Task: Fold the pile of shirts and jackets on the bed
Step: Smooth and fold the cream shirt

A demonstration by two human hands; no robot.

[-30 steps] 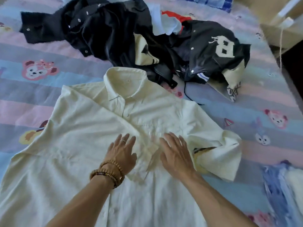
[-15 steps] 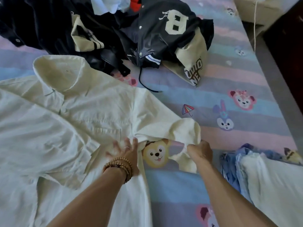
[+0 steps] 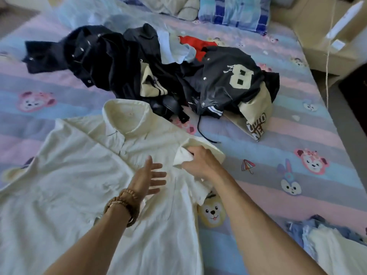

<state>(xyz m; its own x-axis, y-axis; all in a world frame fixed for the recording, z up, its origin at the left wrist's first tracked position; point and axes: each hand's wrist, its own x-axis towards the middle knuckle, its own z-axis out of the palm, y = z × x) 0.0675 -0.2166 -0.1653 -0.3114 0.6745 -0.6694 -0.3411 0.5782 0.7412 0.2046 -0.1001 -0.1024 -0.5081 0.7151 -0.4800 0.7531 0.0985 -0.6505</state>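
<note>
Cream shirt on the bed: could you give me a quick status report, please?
Left hand open, flat on cream shirt. Right hand pinching its sleeve, folding inward. Unfolded dark pile behind; nothing blocking.

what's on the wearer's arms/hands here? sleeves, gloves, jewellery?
Both forearms are bare, with no sleeves in view and no gloves. The left hand has stacked beaded bracelets at the wrist: tan wooden beads plus a darker strand. The right hand and its wrist show nothing worn.
</note>
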